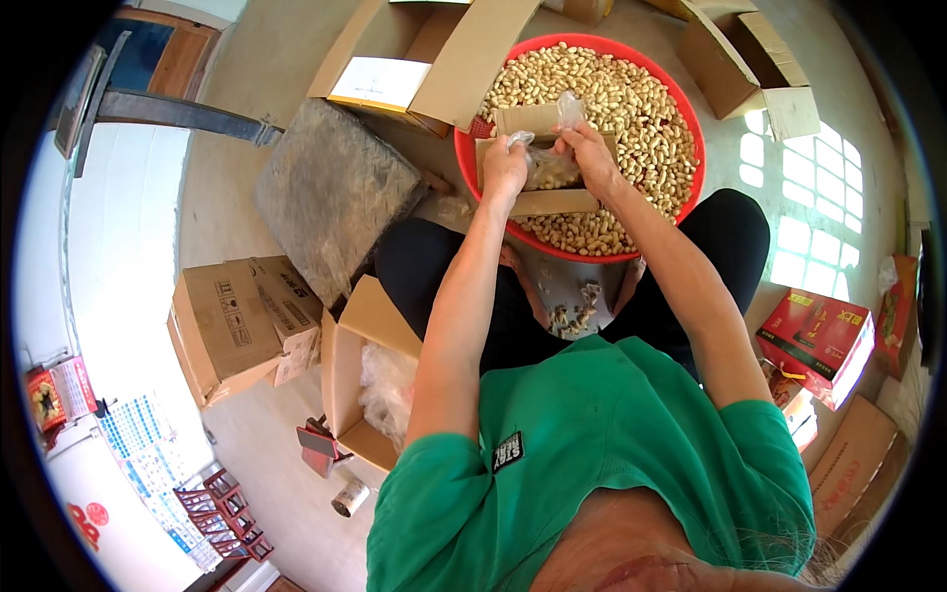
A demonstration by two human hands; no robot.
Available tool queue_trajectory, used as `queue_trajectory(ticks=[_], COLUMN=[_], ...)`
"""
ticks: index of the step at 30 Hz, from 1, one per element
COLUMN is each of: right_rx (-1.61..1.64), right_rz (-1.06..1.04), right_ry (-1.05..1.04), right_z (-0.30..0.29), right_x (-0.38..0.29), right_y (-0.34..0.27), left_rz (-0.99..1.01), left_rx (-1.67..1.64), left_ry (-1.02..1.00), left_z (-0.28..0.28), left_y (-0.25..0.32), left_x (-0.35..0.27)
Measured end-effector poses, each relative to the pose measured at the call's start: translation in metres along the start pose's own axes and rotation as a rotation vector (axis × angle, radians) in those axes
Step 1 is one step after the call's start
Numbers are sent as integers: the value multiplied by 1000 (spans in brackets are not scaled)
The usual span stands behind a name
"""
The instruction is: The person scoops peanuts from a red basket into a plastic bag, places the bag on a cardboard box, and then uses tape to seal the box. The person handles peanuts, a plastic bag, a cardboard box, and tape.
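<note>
A wide red plastic basin (700,159) full of unshelled peanuts (651,140) sits on the floor before my knees. Over the peanuts rests a small open cardboard box (556,202), its flaps spread. Inside the box is a clear plastic bag (553,172) with some peanuts at its bottom. My left hand (507,166) pinches the bag's left edge between thumb and fingers. On the other side, my right hand (592,157) grips the bag's right edge, and a piece of the plastic sticks up above the fingers.
Open cardboard boxes (473,70) (714,66) stand beyond the basin on both sides. A worn grey square-topped table or stool (340,189) is at my left, near a box holding clear plastic bags (388,385). Shell bits (573,322) lie between my feet; a red carton (814,337) stands right.
</note>
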State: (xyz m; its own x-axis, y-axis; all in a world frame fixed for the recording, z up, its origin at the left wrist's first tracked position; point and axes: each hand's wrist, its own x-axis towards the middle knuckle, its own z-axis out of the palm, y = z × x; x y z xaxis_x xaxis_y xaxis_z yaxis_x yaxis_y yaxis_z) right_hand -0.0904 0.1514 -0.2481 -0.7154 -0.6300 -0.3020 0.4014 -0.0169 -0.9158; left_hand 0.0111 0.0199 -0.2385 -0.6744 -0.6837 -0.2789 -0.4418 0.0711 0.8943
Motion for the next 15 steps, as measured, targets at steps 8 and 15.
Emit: queue_trajectory(ticks=[8,15], right_rx=[-783,-801], right_rz=[-274,-143], right_ry=[-125,-271], right_z=[0,14], right_x=[2,-18], right_y=[33,1], left_rz=[340,270], left_rx=[213,42], left_ry=[60,14], left_z=[11,11], left_y=[4,1], left_x=[-6,-3])
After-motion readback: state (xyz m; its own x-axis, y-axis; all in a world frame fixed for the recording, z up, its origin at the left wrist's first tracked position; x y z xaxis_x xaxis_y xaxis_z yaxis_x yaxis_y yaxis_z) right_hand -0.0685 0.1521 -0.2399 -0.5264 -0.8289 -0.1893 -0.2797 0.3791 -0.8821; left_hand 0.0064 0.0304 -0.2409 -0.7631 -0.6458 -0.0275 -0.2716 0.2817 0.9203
